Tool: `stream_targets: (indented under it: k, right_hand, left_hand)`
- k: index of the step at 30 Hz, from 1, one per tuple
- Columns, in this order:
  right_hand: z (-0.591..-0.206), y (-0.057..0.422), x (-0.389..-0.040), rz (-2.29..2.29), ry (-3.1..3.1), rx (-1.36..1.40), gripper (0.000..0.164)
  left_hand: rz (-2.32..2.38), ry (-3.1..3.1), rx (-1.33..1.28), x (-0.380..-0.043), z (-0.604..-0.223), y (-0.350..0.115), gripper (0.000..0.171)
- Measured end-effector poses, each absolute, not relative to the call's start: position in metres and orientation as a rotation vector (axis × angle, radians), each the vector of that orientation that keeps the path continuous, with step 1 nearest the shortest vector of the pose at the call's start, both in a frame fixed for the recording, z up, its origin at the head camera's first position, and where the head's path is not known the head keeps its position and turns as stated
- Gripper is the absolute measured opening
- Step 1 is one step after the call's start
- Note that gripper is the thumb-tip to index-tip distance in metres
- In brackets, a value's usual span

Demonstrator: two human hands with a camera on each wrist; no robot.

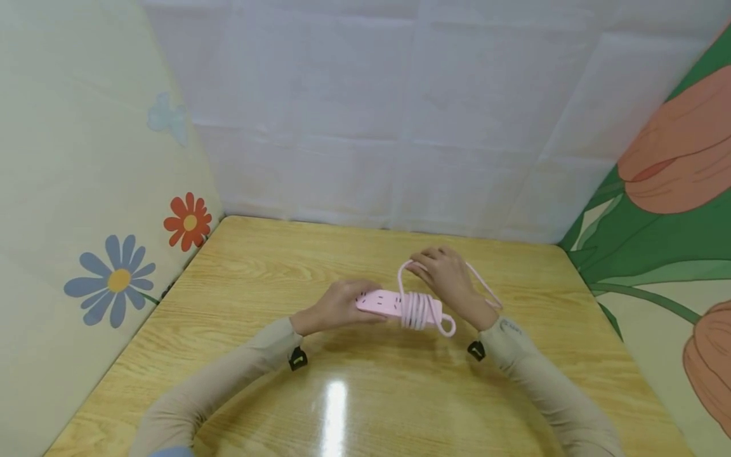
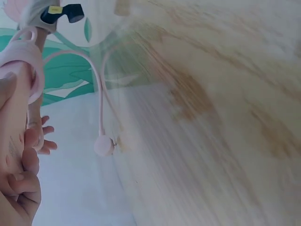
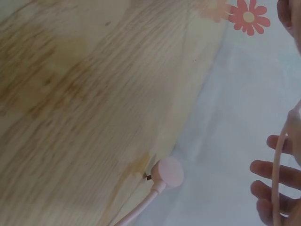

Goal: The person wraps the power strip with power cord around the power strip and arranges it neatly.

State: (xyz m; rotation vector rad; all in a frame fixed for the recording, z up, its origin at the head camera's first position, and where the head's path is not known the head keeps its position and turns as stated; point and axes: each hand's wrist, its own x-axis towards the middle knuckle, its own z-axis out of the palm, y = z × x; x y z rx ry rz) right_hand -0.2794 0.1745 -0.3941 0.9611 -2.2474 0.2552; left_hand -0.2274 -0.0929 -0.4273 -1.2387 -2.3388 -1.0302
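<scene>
A pink power strip (image 1: 379, 303) is held up over the table, its socket face showing in the head view. My left hand (image 1: 341, 303) grips its left end, thumb and fingers around the body. Several turns of the strip's pink cord (image 1: 418, 311) wrap its right half, and a small loop sticks out at that end. Above the coils, my right hand (image 1: 448, 277) holds the cord, which lies across its fingers (image 3: 273, 173) in the right wrist view. The free length trails to the right of this hand. Its round pink plug (image 2: 104, 146) shows close to the tabletop.
The wood-grain table (image 1: 274, 254) has a glossy surface with a bright reflection near the front. A white cloth backdrop (image 1: 365, 127) stands behind it. Flower-printed panels (image 1: 85, 158) flank both sides. Dark wrist straps (image 1: 298, 358) sit at the cuffs.
</scene>
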Motion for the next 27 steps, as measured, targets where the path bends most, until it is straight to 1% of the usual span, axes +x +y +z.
stream_targets:
  k: [4, 6, 11, 14, 16, 20, 22, 25, 27]
  right_hand:
    - [-0.396, 0.176, -0.282, 0.286, -2.219, 0.988, 0.030]
    - [-0.397, 0.177, -0.283, 0.283, -2.198, 1.003, 0.034]
    - [-0.400, 0.179, -0.284, 0.262, -2.186, 1.071, 0.059]
    - [-0.400, 0.180, -0.283, 0.290, -2.275, 1.101, 0.065]
    - [-0.398, 0.181, -0.281, 0.306, -2.364, 1.110, 0.060]
    - [-0.399, 0.183, -0.278, 0.241, -2.447, 1.160, 0.040]
    - [-0.404, 0.185, -0.279, 0.197, -2.408, 1.200, 0.034]
    - [-0.415, 0.188, -0.283, 0.157, -2.323, 1.227, 0.030]
    - [-0.419, 0.189, -0.284, 0.153, -2.299, 1.228, 0.034]
  left_hand:
    - [-1.066, -2.310, -1.239, -0.225, -0.424, -0.092, 0.058]
    - [-1.084, -2.301, -1.232, -0.224, -0.422, -0.091, 0.058]
    - [-1.134, -2.292, -1.208, -0.222, -0.418, -0.091, 0.058]
    - [-1.191, -2.283, -1.191, -0.221, -0.416, -0.090, 0.057]
    - [-1.242, -2.270, -1.180, -0.221, -0.414, -0.089, 0.056]
    - [-1.335, -2.223, -1.167, -0.221, -0.411, -0.089, 0.053]
    - [-1.365, -2.205, -1.146, -0.221, -0.411, -0.088, 0.053]
    - [-1.384, -2.200, -1.101, -0.221, -0.410, -0.087, 0.054]
    - [-1.397, -2.199, -1.073, -0.221, -0.410, -0.087, 0.054]
